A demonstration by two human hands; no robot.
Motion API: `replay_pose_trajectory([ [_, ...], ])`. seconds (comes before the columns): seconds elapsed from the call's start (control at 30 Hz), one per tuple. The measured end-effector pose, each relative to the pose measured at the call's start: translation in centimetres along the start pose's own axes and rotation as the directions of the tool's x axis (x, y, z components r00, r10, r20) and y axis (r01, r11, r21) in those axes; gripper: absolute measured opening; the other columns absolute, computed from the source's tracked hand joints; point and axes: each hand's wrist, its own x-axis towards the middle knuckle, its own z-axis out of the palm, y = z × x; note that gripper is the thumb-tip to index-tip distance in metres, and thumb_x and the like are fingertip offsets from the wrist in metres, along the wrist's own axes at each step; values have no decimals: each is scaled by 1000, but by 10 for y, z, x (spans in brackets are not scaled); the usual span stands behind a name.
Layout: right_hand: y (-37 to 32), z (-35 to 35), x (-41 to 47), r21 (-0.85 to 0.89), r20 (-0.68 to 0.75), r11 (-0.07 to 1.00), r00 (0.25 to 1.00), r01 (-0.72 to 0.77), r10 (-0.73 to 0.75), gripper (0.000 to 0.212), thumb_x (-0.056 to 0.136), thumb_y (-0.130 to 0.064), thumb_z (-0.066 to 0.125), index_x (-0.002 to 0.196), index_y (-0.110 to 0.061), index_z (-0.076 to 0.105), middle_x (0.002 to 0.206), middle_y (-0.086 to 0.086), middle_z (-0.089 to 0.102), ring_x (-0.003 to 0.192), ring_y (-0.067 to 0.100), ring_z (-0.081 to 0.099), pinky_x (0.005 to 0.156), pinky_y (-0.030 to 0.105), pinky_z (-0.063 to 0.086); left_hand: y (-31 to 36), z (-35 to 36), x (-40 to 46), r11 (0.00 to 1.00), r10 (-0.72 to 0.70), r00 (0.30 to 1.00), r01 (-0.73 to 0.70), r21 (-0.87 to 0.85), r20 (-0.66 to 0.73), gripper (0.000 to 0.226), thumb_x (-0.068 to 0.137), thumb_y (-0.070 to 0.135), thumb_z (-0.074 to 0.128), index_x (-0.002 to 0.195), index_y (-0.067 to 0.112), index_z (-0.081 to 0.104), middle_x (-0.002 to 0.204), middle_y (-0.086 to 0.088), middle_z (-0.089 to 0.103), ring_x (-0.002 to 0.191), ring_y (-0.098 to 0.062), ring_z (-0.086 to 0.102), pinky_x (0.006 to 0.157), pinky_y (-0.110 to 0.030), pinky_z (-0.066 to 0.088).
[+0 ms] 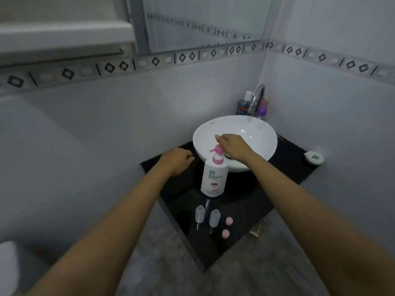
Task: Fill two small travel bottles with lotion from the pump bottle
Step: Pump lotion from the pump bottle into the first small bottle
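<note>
A white pump bottle (213,176) with a pink pump head stands on the black counter (241,201), just in front of the basin. My right hand (233,146) hovers palm down over the pump head, fingers stretched to the left, touching or nearly touching its top. My left hand (177,160) is to the left of the bottle, apart from it, fingers curled with nothing visible in them. Nearer to me stand two small clear travel bottles (199,214) (214,217), uncapped. Two pink caps (229,221) (225,233) lie to their right.
A white bowl basin (252,124) sits on the counter in the corner, with a chrome tap (257,97) and several bottles (243,105) behind it. A white round object (313,158) lies at the counter's right. A gold packet (256,230) sits at the near right edge.
</note>
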Motion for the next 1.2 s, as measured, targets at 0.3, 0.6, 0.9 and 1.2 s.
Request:
replay_pose_trajectory([
  [0.3,15,25,7,129,-72,991,997,-25,35,42,100,-30,36,92,5,59,102,17,70,99,32,61,93,46,45,-29,107,-50,921,-77,933,202,-334,352,62,75,5,76,132,15,54,130,-10,59,114,-21,59,97,-32,50],
  [0.6,23,29,14,148,-85,989,996,4,9,41,101,-33,34,101,-3,62,106,12,69,101,26,61,96,45,45,-15,159,-54,869,-61,964,178,-462,257,53,68,16,82,117,18,63,118,-3,62,105,-17,60,93,-35,52],
  [0.9,27,32,17,193,-92,981,996,23,-6,39,101,-33,36,96,-4,61,101,11,70,97,24,61,91,40,46,-9,172,-46,843,-82,980,165,-511,181,38,75,20,77,111,11,66,112,-6,65,102,-19,63,92,-37,51],
  [1.2,31,32,29,201,-90,980,996,9,9,37,96,-24,40,76,4,52,90,20,70,76,13,63,76,39,47,-18,135,-34,872,-101,995,89,-481,1,46,81,32,72,122,19,57,110,9,54,99,-11,57,83,-23,45],
])
